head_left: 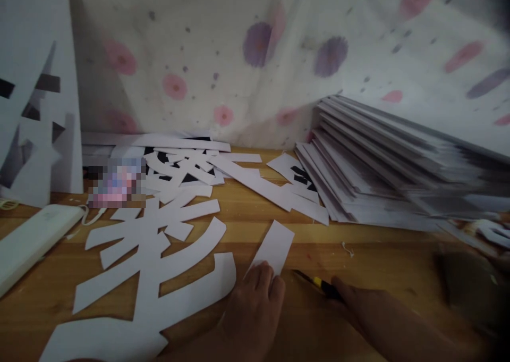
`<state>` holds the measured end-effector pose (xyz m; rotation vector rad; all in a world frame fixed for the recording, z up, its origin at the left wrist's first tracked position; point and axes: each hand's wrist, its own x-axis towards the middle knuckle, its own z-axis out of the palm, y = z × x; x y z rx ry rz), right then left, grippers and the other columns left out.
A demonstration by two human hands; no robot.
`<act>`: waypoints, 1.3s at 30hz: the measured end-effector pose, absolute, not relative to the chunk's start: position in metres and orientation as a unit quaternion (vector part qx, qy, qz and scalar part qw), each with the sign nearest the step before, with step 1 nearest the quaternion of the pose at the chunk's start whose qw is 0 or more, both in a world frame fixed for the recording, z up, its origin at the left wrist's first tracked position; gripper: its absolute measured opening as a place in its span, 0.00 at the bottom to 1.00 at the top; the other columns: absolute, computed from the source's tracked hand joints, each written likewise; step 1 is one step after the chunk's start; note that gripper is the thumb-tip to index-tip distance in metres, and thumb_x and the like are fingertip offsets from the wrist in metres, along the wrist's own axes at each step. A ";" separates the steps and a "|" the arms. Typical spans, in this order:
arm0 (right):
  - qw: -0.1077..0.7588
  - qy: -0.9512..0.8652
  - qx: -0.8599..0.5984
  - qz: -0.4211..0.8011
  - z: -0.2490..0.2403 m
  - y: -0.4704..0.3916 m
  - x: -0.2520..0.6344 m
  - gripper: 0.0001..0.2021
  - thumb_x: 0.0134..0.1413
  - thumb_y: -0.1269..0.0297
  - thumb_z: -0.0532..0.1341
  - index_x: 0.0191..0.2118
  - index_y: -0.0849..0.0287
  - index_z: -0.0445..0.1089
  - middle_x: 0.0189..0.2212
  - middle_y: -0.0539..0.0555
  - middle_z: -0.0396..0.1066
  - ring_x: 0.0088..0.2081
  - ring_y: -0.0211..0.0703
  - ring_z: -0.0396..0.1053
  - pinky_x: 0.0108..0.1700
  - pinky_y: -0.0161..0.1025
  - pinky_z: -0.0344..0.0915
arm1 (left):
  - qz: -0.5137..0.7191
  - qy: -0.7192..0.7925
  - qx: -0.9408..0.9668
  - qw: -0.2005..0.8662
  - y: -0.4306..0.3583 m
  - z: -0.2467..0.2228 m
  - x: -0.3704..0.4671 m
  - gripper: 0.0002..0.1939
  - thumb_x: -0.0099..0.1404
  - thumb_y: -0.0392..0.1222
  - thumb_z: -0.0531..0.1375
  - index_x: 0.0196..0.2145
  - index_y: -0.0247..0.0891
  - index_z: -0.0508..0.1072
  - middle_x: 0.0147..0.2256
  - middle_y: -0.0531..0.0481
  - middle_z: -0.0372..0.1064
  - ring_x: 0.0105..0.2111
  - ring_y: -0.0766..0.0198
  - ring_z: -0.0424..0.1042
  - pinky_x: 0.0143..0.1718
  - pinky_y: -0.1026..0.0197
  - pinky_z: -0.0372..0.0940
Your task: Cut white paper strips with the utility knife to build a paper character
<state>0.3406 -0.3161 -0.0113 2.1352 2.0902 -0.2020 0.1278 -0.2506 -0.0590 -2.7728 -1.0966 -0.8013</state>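
Note:
My left hand (253,303) is closed over the lower part of a white board strip (279,240), its curled fingers on the strip. Part of the strip is hidden beneath the hand. My right hand (358,303) grips a craft knife (321,283) with a black and yellow handle, its blade pointing left toward the strip but apart from it. To the left of my left hand lies a large white cut-out character (149,255) with curved strokes, flat on the wooden table (314,250).
A tall stack of white boards (370,160) leans at the back right. Cut white scraps (179,165) lie at the back. On the left are a white power strip (35,240), a blurred-out object (118,184) with a cable, and an upright cut-out board (35,154). A floral curtain (223,59) hangs behind.

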 end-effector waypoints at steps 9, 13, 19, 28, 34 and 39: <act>0.107 0.645 0.752 0.077 -0.018 -0.290 0.346 0.15 0.60 0.66 0.52 0.52 0.55 0.64 0.42 0.59 0.74 0.33 0.50 0.75 0.23 0.38 0.66 | -0.225 -0.363 -0.903 0.041 -0.245 -0.060 0.120 0.29 0.45 0.28 0.62 0.47 0.31 0.62 0.51 0.32 0.65 0.50 0.38 0.67 0.44 0.40 0.69; 0.051 0.652 0.751 0.089 -0.030 -0.279 0.345 0.16 0.59 0.65 0.54 0.52 0.56 0.65 0.38 0.59 0.73 0.38 0.54 0.73 0.24 0.40 0.67 | -0.277 -0.350 -0.894 -0.052 -0.233 -0.041 0.111 0.31 0.45 0.28 0.58 0.48 0.36 0.57 0.50 0.37 0.66 0.48 0.48 0.70 0.43 0.50 0.71; -0.192 0.628 0.747 -0.098 0.005 -0.253 0.330 0.21 0.63 0.54 0.44 0.54 0.56 0.63 0.47 0.62 0.69 0.46 0.53 0.70 0.42 0.51 0.68 | -0.375 -0.369 -0.836 -0.158 -0.210 0.003 0.088 0.32 0.47 0.28 0.57 0.50 0.42 0.54 0.49 0.42 0.66 0.47 0.55 0.70 0.44 0.51 0.70; -0.346 0.668 0.394 -0.528 0.020 -0.213 0.267 0.41 0.48 0.46 0.63 0.64 0.54 0.49 0.58 0.61 0.60 0.56 0.52 0.61 0.55 0.51 0.57 | -0.377 -0.387 -0.701 -0.465 -0.195 0.012 0.067 0.25 0.49 0.31 0.58 0.44 0.45 0.57 0.45 0.47 0.70 0.39 0.61 0.74 0.36 0.57 0.71; -0.305 0.732 0.462 -0.397 0.016 -0.209 0.264 0.30 0.49 0.67 0.63 0.59 0.50 0.59 0.53 0.55 0.65 0.53 0.47 0.63 0.55 0.47 0.57 | -0.317 -0.346 -0.806 -0.360 -0.184 0.011 0.040 0.31 0.46 0.28 0.57 0.47 0.47 0.57 0.52 0.48 0.65 0.49 0.59 0.69 0.47 0.53 0.67; -0.163 0.818 0.500 -0.232 0.027 -0.216 0.266 0.32 0.44 0.70 0.64 0.58 0.50 0.62 0.43 0.54 0.66 0.45 0.48 0.62 0.48 0.45 0.59 | -0.204 -0.308 -0.898 -0.241 -0.184 0.012 0.035 0.35 0.44 0.26 0.54 0.49 0.49 0.55 0.52 0.51 0.65 0.48 0.60 0.70 0.46 0.56 0.67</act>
